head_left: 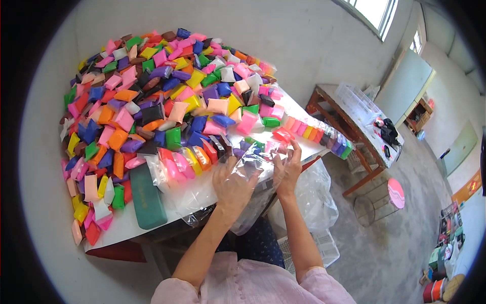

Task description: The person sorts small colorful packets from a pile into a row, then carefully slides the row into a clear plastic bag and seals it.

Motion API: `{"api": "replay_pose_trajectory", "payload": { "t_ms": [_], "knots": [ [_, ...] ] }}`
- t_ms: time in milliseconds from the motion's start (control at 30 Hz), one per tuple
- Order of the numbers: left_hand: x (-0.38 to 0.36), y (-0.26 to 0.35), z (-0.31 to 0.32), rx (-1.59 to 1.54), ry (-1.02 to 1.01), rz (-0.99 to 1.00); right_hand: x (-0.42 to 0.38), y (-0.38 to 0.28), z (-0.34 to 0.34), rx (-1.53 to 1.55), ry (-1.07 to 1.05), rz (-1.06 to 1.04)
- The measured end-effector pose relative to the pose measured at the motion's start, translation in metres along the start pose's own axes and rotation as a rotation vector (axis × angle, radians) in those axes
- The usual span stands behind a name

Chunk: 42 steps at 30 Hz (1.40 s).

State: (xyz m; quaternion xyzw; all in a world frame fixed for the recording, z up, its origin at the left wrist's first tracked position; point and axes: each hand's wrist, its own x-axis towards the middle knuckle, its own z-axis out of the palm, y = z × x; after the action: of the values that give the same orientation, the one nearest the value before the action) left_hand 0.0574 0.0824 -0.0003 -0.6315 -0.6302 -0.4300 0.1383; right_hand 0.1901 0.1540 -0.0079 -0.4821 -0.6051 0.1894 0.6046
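Note:
My left hand and my right hand are closed on the two sides of a clear plastic bag at the table's front edge. Small coloured packets, among them purple and green ones, show at the far end of the bag; glare hides whether all are inside. A red packet lies just beyond my right fingertips. Left of my left hand is a row of pink, yellow, orange and red packets in clear wrapping. Beside that row lies a dark green box.
A large heap of coloured packets covers the white table's far and left parts. A wrapped row of packets juts past its right corner. Below are a clear plastic sack and a white basket. A wooden table and stool stand right.

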Motion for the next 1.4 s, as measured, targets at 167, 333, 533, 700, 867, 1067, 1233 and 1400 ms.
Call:
{"api": "replay_pose_trajectory", "payload": {
  "t_ms": [167, 333, 533, 700, 867, 1067, 1233, 1400],
  "knots": [
    [-0.004, -0.011, 0.022, -0.047, 0.136, 0.098, 0.004, 0.019, 0.001, 0.016, -0.007, -0.139],
    [-0.01, -0.009, 0.02, -0.006, 0.049, -0.013, -0.008, -0.002, -0.017, -0.075, 0.022, -0.143],
    [-0.006, -0.004, 0.007, 0.047, 0.005, 0.044, -0.009, 0.01, -0.036, -0.048, 0.0, -0.136],
    [-0.007, -0.002, 0.003, 0.002, -0.003, 0.03, -0.011, 0.003, -0.05, -0.116, -0.051, -0.171],
    [-0.011, -0.003, 0.004, -0.042, -0.036, -0.005, 0.002, 0.0, -0.079, -0.294, -0.089, -0.186],
    [-0.015, -0.008, 0.007, -0.044, -0.016, 0.039, 0.063, -0.072, -0.071, -0.241, -0.144, -0.257],
    [-0.023, -0.011, 0.03, 0.221, 0.184, 0.118, 0.061, -0.146, 0.025, -0.595, -0.664, -0.278],
    [-0.01, -0.004, 0.012, 0.119, -0.162, -0.02, 0.058, -0.129, 0.085, -0.765, -0.861, -0.379]
  ]
}}
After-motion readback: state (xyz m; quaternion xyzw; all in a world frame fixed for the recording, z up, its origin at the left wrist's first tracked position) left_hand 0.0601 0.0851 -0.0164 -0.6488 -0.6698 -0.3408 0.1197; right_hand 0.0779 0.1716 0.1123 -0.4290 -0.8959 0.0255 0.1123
